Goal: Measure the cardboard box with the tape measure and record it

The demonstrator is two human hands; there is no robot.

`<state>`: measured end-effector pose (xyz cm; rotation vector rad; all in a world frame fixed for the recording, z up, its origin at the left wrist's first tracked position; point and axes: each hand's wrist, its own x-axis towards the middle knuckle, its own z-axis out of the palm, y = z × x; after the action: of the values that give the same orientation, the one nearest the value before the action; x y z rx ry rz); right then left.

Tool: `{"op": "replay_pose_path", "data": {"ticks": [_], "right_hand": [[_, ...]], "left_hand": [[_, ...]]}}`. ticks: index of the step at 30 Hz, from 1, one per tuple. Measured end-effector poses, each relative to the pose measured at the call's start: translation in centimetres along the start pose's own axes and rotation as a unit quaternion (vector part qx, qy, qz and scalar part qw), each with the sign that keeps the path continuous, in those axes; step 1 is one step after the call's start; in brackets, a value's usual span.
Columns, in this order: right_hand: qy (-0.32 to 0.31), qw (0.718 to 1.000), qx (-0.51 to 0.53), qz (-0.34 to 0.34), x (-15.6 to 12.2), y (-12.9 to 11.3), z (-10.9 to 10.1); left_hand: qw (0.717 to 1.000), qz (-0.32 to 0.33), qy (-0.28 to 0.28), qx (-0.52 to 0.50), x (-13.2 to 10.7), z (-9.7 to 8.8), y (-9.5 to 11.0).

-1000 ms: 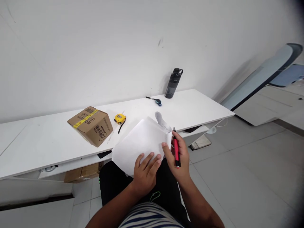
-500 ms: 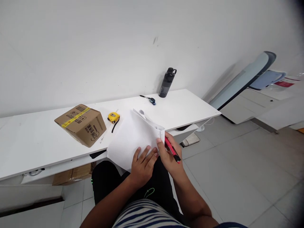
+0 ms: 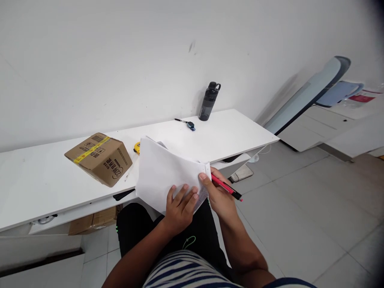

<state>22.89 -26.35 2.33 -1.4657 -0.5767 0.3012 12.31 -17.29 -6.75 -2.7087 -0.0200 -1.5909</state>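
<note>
White stapled sheets of paper (image 3: 165,170) tilt up above the table's front edge and my lap. My left hand (image 3: 180,208) lies flat on them near the lower edge, fingers spread. At their right corner, by the bound edge, my right hand (image 3: 222,196) grips the sheets with the thumb on top. A red pen with a black end (image 3: 226,186) is also held in that hand, sticking out to the right. Behind the paper's left side, a yellow tape measure (image 3: 137,148) is mostly hidden.
On the white table (image 3: 45,176) a taped cardboard box (image 3: 100,158) stands at left. A dark water bottle (image 3: 209,102) stands near the wall, beside a small dark blue object (image 3: 191,126) and a black pen (image 3: 180,120). Cardboard (image 3: 96,220) sits below the tabletop.
The paper's far left side has lifted and swung left, now covering most of the tape measure. The red pen has tilted flatter in my right hand. My left hand has barely moved.
</note>
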Motion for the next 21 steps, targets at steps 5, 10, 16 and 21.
{"op": "replay_pose_path", "data": {"ticks": [5, 10, 16, 21], "right_hand": [[-0.002, 0.985, 0.167, 0.044, 0.9, 0.3, -0.1], [-0.051, 0.972, 0.221, 0.061, 1.2, 0.2, -0.2], [-0.107, 0.97, 0.206, 0.071, 0.8, 1.5, -0.7], [-0.192, 0.969, 0.143, 0.053, 0.9, 1.6, -1.7]], "left_hand": [[0.996, 0.071, -0.048, -0.023, 2.5, -1.7, -0.6], [0.997, 0.067, -0.029, 0.034, 6.6, -4.2, -1.9], [0.973, -0.012, -0.219, 0.073, 12.5, -6.9, -4.0], [0.942, 0.031, -0.334, -0.013, 14.5, -7.7, -5.5]]}}
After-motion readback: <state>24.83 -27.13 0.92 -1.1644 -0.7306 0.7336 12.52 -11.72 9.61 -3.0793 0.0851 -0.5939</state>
